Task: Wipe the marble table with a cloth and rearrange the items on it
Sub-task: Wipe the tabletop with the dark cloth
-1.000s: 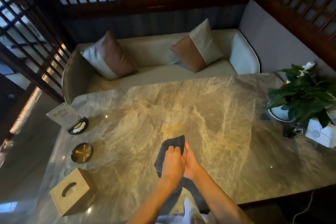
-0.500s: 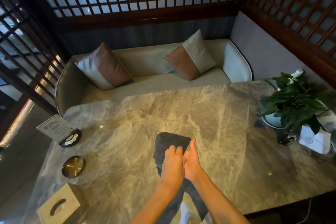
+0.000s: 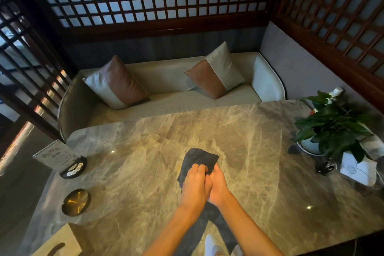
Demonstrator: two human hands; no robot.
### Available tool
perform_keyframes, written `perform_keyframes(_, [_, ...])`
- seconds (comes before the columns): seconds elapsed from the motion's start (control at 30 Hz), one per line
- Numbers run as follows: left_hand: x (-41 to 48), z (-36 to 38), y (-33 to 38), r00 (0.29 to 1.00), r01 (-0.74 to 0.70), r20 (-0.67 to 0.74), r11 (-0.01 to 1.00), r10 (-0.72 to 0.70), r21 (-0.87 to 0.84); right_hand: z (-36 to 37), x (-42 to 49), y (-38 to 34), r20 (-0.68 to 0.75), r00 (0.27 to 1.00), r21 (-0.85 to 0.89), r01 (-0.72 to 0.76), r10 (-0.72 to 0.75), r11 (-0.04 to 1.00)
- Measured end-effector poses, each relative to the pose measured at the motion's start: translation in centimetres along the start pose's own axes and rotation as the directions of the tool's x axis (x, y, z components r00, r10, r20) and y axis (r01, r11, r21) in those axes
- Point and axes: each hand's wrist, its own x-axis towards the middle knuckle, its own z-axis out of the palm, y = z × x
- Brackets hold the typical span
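1. One dark grey cloth (image 3: 198,158) lies bunched near the middle of the grey-veined marble desk (image 3: 259,183), a little toward our near edge.
2. Our left hand (image 3: 194,188) presses on it with fingers curled over the fabric. Our right hand (image 3: 218,185) is tucked against the left and touches the cloth, but its fingers are hidden, so we cannot tell its grip.
3. We judge the wiping step is in hand, with rearranging not yet begun.
4. The next move calls for sweeping outward. At left are the round brass ashtray (image 3: 76,202), pale wooden tissue box (image 3: 60,244) and sign card in its black stand (image 3: 60,157). At right is the green potted plant (image 3: 332,129). Each needs lifting or skirting.
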Motion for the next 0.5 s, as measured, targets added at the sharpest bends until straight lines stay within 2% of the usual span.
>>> perform_keyframes(0.13, [0.3,0.6,-0.1,0.996,-0.091,0.026,0.996,0.091,-0.005,-0.8,0.0,-0.5,-0.001,1.000,0.011,0.008,-0.008,1.000])
perform_keyframes(0.23, [0.0,0.6,-0.8,0.995,-0.088,-0.053,0.993,0.084,-0.082,-1.6,-0.3,-0.8,0.060,0.997,0.075,0.046,-0.050,0.996])
perform_keyframes(0.33, [0.6,0.3,-3.7,0.996,0.023,-0.077,0.992,-0.033,-0.128,-2.9,-0.3,-0.8,0.075,0.995,0.138,0.055,-0.066,0.989])
perform_keyframes(0.5, [3.5,0.6,-12.2,0.952,0.278,0.112,0.958,-0.284,0.065,-5.9,1.9,-1.6,-0.097,0.995,0.144,0.039,-0.026,0.989])
